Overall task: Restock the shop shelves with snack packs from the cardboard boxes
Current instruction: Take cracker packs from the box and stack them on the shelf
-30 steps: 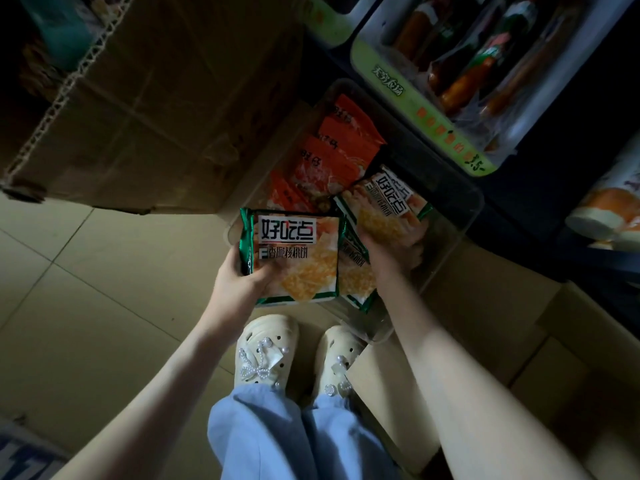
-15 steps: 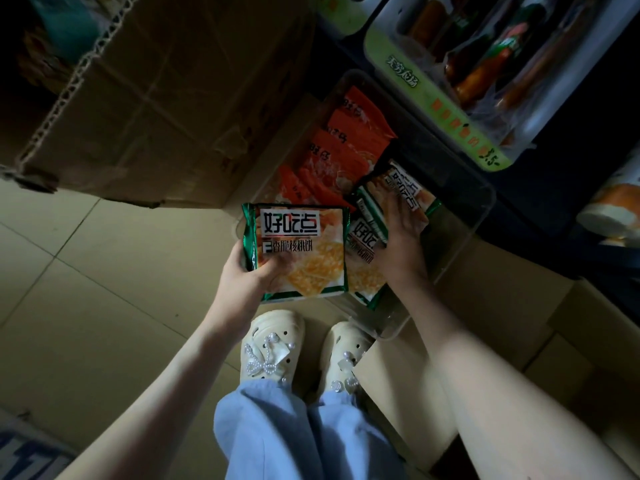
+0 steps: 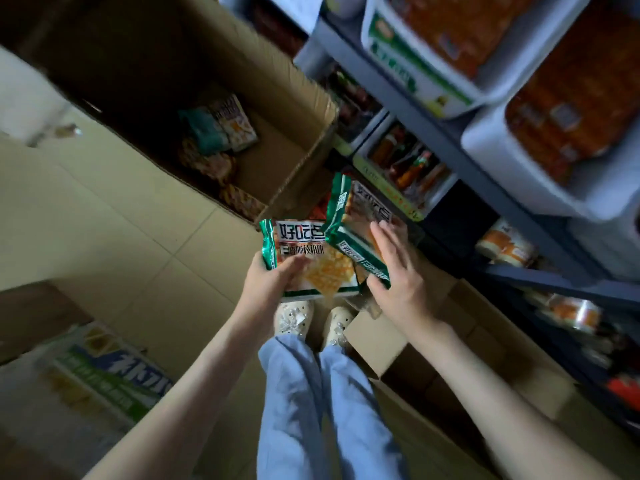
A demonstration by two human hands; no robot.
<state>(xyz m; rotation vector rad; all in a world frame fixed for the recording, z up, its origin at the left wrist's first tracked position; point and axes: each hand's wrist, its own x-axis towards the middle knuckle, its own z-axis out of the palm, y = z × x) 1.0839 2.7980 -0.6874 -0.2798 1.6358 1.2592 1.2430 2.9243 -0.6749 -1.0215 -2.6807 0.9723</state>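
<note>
Several tiers of dark metal shelving (image 3: pixel 433 123) run along the 3 o'clock side, carrying white plastic bins (image 3: pixel 540 168) of orange-wrapped goods; the contents are blurred. One large open cardboard box (image 3: pixel 221 64), corrugated brown with raised flaps, sits at 11 o'clock on the pale tiled floor (image 3: pixel 104 220); snack packs (image 3: pixel 221 126) lie loose in its dim interior. More flat brown cardboard (image 3: pixel 467 341) lies at 4 o'clock below the shelving. Light blue trouser legs (image 3: pixel 318 403) and cream clog shoes (image 3: pixel 294 317) with bead trim occupy 6 o'clock.

At centre, two glossy rectangular foil packs with green crimped edges and a biscuit print are in hand. The left hand (image 3: pixel 266 282) reaches up from 7 o'clock, fingers behind and thumb across the front lower corner, grip clamped on the flat pack (image 3: pixel 311 261), which faces the camera. The right hand (image 3: pixel 398 271) comes in from 4 o'clock; its fingers are nearly straight and laid along the face of the tilted pack (image 3: pixel 360 226), with the thumb at the pack's lower corner. This pack overlaps the flat pack's upper right edge. Whether the right grip pinches or only supports cannot be told.
</note>
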